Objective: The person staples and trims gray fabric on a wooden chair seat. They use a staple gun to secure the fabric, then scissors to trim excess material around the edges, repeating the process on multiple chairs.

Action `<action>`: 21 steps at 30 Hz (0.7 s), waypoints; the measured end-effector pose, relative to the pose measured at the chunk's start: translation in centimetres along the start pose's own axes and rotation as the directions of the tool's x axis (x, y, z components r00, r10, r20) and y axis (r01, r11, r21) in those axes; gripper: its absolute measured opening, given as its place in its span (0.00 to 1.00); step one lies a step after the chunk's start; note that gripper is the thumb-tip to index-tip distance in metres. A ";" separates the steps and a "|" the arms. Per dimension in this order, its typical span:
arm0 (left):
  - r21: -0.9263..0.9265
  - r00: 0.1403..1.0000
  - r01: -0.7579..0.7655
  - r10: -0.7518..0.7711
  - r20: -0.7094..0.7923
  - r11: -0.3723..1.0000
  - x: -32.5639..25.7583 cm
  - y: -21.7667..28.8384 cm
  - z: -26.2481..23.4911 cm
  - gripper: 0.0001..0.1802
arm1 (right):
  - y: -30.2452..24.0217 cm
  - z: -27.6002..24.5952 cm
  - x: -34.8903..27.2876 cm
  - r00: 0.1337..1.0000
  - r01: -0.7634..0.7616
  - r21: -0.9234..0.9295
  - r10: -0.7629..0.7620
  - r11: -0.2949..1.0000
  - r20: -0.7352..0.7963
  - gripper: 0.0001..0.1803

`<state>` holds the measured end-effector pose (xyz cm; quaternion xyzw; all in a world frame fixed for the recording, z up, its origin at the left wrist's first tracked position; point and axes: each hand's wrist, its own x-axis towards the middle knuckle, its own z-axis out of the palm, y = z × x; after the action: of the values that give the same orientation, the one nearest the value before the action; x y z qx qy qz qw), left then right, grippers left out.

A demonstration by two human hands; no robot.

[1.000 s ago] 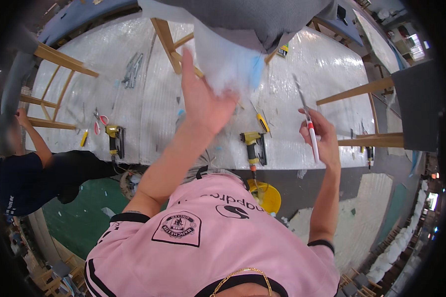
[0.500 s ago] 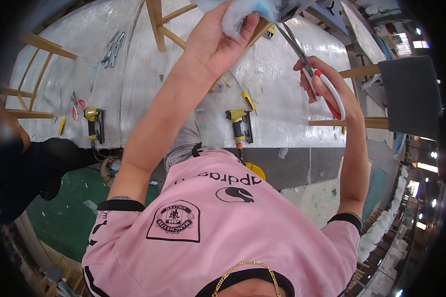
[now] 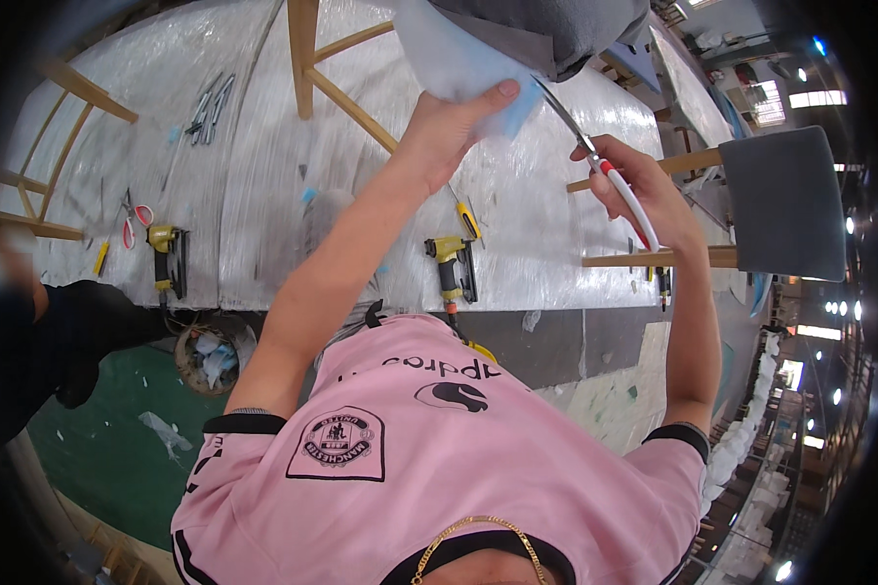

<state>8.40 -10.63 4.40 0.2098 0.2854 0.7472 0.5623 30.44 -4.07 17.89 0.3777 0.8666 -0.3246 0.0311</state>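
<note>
At the top middle, my left hand (image 3: 449, 132) is closed on a sheet of white and pale-blue padding (image 3: 458, 58), thumb on top near its edge. The sheet hangs from beneath a grey upholstered chair part (image 3: 595, 39). My right hand (image 3: 644, 195) grips scissors (image 3: 585, 141) with red and white handles. Their blades point up and left, with the tips at the blue edge of the padding, just right of my left thumb. Whether the blades bite into the sheet I cannot tell.
Plastic film covers the worktable (image 3: 546, 214). On it lie a yellow-black staple gun (image 3: 451, 268), a yellow utility knife (image 3: 468, 220), a second staple gun (image 3: 168, 258) and metal rods (image 3: 210, 109). A grey-backed chair (image 3: 785, 205) stands right; a bucket of scraps (image 3: 215, 353) stands below. A co-worker (image 3: 59, 331) is left.
The padding, bunched up in my left hand before, is now spread out flatter. More of the grey chair part shows. My right hand has brought the scissors slightly lower, their tips to the padding's edge.
</note>
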 end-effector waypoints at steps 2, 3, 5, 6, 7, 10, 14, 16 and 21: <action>0.006 1.000 -0.024 0.024 0.011 1.000 -0.1 0.0 0.2 0.43 | -0.2 0.4 0.4 0.998 0.023 -0.036 -0.025 0.999 -0.050 0.30; 0.011 0.999 -0.038 0.037 0.014 0.999 -0.1 0.0 0.2 0.42 | -0.4 0.7 0.8 0.997 0.036 -0.053 -0.040 0.998 -0.073 0.30; 0.002 0.999 -0.038 0.038 0.023 0.999 0.0 -0.2 0.0 0.41 | -1.1 1.0 1.7 0.994 0.033 -0.078 -0.041 0.996 -0.101 0.31; -0.003 0.999 -0.038 0.038 0.028 0.999 0.2 -0.3 -0.2 0.40 | -1.4 1.1 2.2 0.994 0.019 -0.103 -0.030 0.995 -0.105 0.31; 0.004 0.998 -0.045 0.045 0.033 0.999 0.3 -0.3 -0.2 0.39 | -1.7 1.1 2.5 0.994 0.004 -0.128 -0.018 0.992 -0.108 0.31; 0.007 0.996 -0.078 0.077 0.045 0.997 0.4 -0.7 -0.3 0.37 | -2.3 0.7 3.0 0.986 0.079 -0.218 -0.108 0.973 -0.126 0.32; -0.002 0.991 -0.120 0.120 0.056 0.993 0.8 -1.3 -0.5 0.36 | -2.7 0.6 3.4 0.986 0.069 -0.252 -0.105 0.965 -0.132 0.33; 0.007 0.992 -0.108 0.108 0.059 0.994 0.8 -1.3 -0.5 0.36 | -3.1 0.5 3.2 0.989 0.045 -0.249 -0.079 0.968 -0.128 0.33; 0.010 0.994 -0.102 0.101 0.045 0.995 0.8 -1.4 -0.3 0.37 | -2.7 0.4 3.1 0.988 0.032 -0.258 -0.070 0.966 -0.140 0.32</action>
<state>8.94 -9.65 3.26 0.2440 0.2665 0.7683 0.5283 26.30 -3.72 18.08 0.3712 0.9105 -0.1820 0.0067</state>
